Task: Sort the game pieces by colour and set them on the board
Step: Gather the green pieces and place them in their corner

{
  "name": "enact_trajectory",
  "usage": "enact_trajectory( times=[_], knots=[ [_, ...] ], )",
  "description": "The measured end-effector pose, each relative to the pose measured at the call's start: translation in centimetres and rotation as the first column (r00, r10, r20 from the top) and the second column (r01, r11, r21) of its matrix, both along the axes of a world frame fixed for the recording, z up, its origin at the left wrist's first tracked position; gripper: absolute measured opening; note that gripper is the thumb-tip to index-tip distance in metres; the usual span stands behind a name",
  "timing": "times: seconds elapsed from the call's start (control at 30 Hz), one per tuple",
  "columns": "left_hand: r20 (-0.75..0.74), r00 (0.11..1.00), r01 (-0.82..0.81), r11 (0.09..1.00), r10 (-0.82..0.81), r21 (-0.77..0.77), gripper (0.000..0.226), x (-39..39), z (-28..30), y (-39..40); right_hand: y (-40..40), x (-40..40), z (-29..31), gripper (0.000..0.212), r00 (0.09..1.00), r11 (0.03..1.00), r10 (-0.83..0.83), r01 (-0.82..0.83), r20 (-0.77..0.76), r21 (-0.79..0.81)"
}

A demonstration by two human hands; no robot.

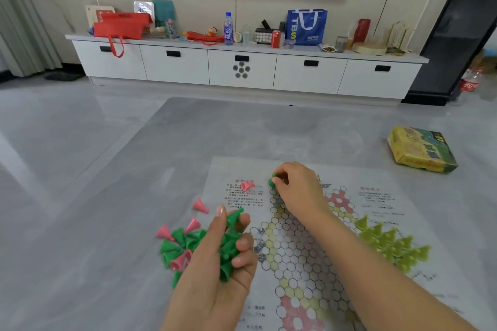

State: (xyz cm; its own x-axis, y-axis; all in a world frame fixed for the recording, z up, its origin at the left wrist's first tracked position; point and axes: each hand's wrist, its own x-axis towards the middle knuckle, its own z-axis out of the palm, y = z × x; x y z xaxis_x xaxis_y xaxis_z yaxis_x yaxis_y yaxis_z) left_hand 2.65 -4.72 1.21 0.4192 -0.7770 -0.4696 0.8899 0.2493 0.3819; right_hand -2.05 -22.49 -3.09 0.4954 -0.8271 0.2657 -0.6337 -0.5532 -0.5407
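Pieces everywhere, taking the paper board (304, 255) as our landmark: left of it, off its edge, green and pink cones (178, 246) lie jumbled on the grey table (107, 196). Left hand (220, 258) at the board's left edge, fingers curled round a clutch of green cones. Right hand (298, 185) over the board's top, pinching one green piece (272, 181). Yellow-green cones (390, 243) stand grouped on the board's right side

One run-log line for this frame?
right hand: pinching green piece at board top | left hand: holding green pieces | yellow-green pieces: on board
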Motion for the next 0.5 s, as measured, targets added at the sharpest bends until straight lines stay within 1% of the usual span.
enact_trajectory(
  times=[0.27, 0.33, 0.37, 0.43, 0.5],
  knots=[
    [0.007, 1.0, 0.019, 0.999, -0.019, 0.036, 0.023, -0.3, 0.1, -0.1, 0.2, -0.1, 0.0, 0.011, 1.0, 1.0, 0.015, -0.015, -0.026, -0.013],
    [0.011, 1.0, 0.012, 0.999, -0.013, 0.038, 0.026, -0.1, 0.1, -0.1, 0.4, -0.2, 0.1, 0.013, 0.999, 1.0, 0.026, -0.026, -0.024, 0.01],
    [0.01, 1.0, 0.009, 0.999, -0.009, 0.038, 0.027, -0.1, 0.0, -0.1, 0.6, -0.4, 0.3, 0.016, 1.0, 0.999, 0.029, -0.029, 0.007, 0.038],
    [0.018, 1.0, 0.001, 0.999, -0.001, 0.04, 0.029, 0.0, -0.2, -0.1, 1.4, -1.0, 1.0, 0.022, 0.99, 0.993, -0.014, -0.003, 0.142, 0.122],
    [0.036, 0.999, -0.006, 1.0, 0.005, 0.025, 0.032, -0.1, -0.4, -0.2, 2.8, -1.9, 2.1, 0.018, 0.954, 0.98, -0.056, -0.004, 0.296, 0.2]
  ],
)
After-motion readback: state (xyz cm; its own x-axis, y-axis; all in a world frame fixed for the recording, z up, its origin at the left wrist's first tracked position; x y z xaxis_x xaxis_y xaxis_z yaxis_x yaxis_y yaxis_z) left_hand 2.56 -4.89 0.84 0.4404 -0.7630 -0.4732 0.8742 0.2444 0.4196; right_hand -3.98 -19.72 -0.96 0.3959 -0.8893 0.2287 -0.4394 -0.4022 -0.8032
